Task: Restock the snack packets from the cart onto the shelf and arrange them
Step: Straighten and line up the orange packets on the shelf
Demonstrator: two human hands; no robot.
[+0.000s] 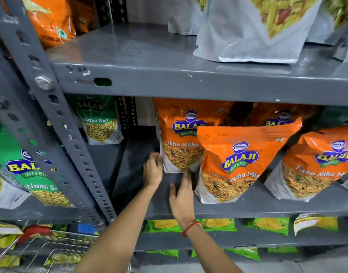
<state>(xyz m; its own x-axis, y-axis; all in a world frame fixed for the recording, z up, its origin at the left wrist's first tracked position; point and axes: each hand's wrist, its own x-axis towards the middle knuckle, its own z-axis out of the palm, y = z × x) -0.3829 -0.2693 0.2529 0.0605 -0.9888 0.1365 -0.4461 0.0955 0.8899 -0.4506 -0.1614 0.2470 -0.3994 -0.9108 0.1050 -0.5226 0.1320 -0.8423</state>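
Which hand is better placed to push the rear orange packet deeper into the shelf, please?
Probably the left hand: its fingers already hold the lower left edge of the rear orange packet. The right hand lies open on the shelf board, only its fingertips reaching that packet's base.

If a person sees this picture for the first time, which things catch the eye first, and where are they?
First come the bright orange Balaji packets standing in a row on the middle shelf, filling its right half. Next, the two bare hands at the centre: the left hand touches the lower left corner of the rear orange packet, and the right hand reaches to its base. Green Ratlami Sev packets stand left, behind the grey upright.
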